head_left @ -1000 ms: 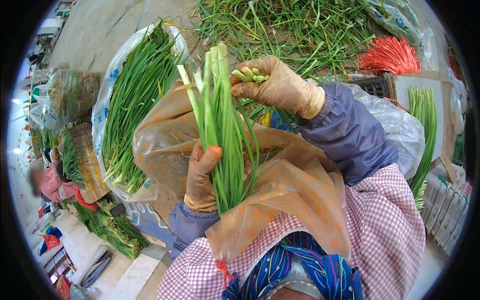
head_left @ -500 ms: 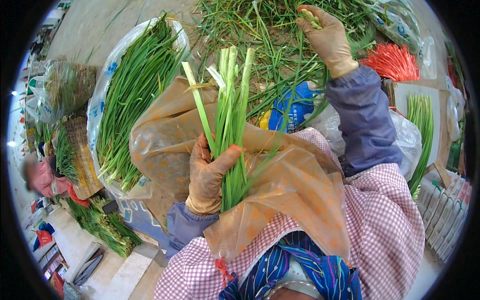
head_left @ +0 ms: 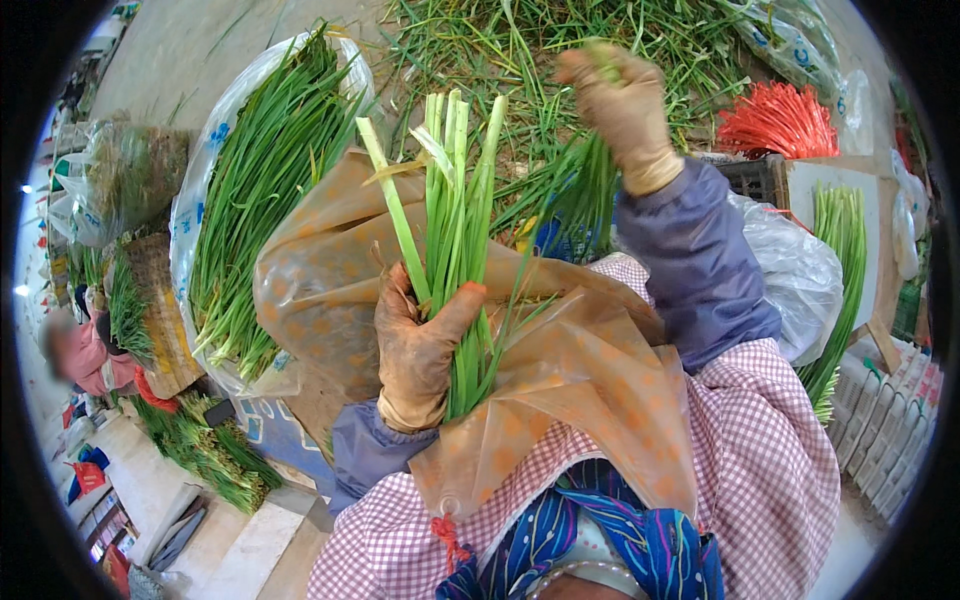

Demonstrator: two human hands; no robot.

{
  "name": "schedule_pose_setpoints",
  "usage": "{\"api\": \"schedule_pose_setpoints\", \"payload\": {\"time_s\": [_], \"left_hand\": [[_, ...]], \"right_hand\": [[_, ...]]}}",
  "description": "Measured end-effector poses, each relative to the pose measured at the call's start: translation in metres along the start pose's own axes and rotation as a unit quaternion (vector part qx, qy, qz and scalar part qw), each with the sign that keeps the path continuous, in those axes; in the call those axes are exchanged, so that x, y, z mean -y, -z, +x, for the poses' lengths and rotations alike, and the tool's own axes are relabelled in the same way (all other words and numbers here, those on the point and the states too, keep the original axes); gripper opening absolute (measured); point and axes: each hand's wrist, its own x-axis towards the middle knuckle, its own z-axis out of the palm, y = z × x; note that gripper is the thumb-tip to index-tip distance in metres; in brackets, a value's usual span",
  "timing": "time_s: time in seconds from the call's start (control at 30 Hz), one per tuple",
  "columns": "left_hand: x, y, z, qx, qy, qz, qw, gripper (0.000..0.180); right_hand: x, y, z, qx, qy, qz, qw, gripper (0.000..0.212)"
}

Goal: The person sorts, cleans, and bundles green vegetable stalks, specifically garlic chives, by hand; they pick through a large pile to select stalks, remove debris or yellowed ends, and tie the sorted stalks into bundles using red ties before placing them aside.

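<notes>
My left hand [head_left: 420,345], in a dirty tan glove, is wrapped round a small bunch of chive-like green stalks [head_left: 458,235]. Their pale cut ends point up and away from me, and one stalk leans out to the left. Farther off to the right, my gloved right hand [head_left: 625,110] is closed on more green stalks [head_left: 585,190], whose leaves hang down toward my lap. Motion blurs its fingertips and the pale ends between them. An orange-spotted translucent plastic apron [head_left: 590,370] covers my lap beneath both hands.
Left of my lap lies a large heap of green stalks [head_left: 265,200] on a white plastic bag [head_left: 357,70]. Loose leaves [head_left: 480,50] litter the ground ahead. Red ties [head_left: 780,125] and a tied green bundle [head_left: 840,260] are at the right. A person [head_left: 90,350] sits far left.
My right hand has moved left and slightly toward me, and the leaves it holds now hang below it. My left hand keeps its bunch in nearly the same place.
</notes>
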Motion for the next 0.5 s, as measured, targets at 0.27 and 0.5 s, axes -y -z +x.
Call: {"api": "schedule_pose_setpoints", "payload": {"time_s": [0.27,0.5], "left_hand": [[0.000,-0.005,0.000,0.001,-0.008,0.016,1.000,0.029],[0.005,0.000,-0.001,-0.015,-0.016,0.009,1.000,0.028]], "right_hand": [[0.034,-0.034,-0.041,0.158,-0.152,0.127,0.967,0.017],[0.018,-0.028,-0.031,0.131,-0.105,0.042,0.985,0.019]]}}
